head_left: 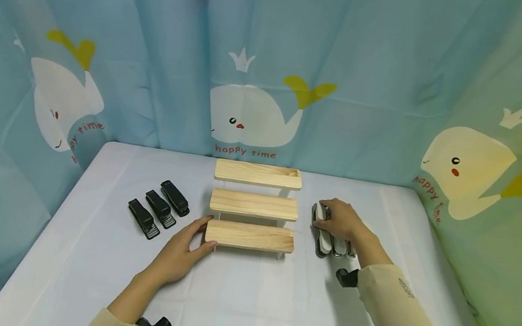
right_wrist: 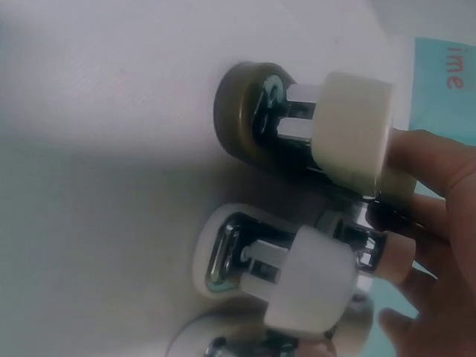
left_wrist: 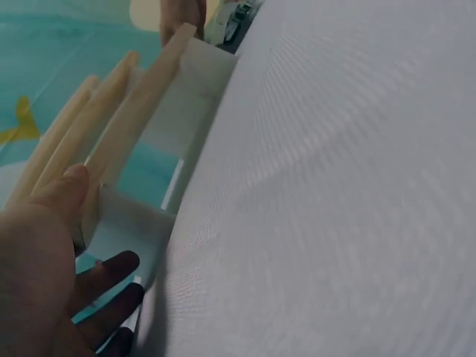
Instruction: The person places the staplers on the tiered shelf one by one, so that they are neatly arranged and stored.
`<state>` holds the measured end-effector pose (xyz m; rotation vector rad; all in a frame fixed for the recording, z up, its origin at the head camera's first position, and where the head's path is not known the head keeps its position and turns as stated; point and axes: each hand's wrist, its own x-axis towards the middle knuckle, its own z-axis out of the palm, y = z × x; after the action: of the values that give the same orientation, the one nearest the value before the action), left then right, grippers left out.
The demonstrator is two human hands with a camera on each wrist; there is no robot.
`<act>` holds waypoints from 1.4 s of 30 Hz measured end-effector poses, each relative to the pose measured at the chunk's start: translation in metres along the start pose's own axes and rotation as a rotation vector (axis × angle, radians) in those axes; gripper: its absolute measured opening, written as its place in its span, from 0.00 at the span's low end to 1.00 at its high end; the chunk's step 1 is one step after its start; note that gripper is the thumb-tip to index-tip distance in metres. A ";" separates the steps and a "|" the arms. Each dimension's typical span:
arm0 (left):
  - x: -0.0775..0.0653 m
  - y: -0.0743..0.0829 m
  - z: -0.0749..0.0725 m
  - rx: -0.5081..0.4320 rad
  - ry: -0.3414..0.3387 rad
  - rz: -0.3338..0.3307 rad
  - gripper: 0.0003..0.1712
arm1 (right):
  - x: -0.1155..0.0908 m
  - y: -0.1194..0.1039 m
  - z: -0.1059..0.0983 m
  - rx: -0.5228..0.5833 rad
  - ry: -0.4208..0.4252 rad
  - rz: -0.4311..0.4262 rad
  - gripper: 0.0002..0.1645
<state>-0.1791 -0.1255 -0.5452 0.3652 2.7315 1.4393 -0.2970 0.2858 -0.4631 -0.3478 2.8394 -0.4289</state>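
Note:
A three-tier wooden stand [head_left: 250,237] with pale boards on translucent supports stands mid-table. My left hand [head_left: 176,256] holds the left end of its lowest board; in the left wrist view the thumb lies on the wood and the other fingers extend beside the support [left_wrist: 130,227]. Right of the stand, my right hand [head_left: 342,219] grips the leftmost stapler [head_left: 322,242], which has a white top and a dark base. A white stapler [right_wrist: 312,279] lies beside it in the right wrist view, with another partly cut off below. The right fingertips are partly hidden behind the staplers.
Three black staplers [head_left: 158,209] lie slanted in a row left of the stand. White cloth covers the table [head_left: 235,310]. A blue curtain [head_left: 383,62] printed with whales hangs along the back and sides.

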 end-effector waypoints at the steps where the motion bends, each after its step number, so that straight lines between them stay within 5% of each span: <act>1: 0.000 -0.002 0.001 -0.005 0.012 0.005 0.42 | 0.001 -0.001 0.000 0.002 0.001 -0.001 0.42; 13: -0.003 -0.006 0.007 -0.006 0.082 0.043 0.38 | 0.004 -0.008 -0.004 -0.007 0.023 -0.019 0.40; 30: -0.001 -0.005 0.006 0.004 0.067 0.019 0.39 | -0.001 -0.010 -0.003 0.074 0.027 0.025 0.41; 42: -0.001 -0.006 0.006 0.004 0.067 0.019 0.39 | -0.007 -0.019 -0.011 0.070 0.106 -0.067 0.40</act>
<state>-0.1780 -0.1239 -0.5533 0.3505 2.7910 1.4770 -0.2897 0.2735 -0.4451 -0.4195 2.9129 -0.5754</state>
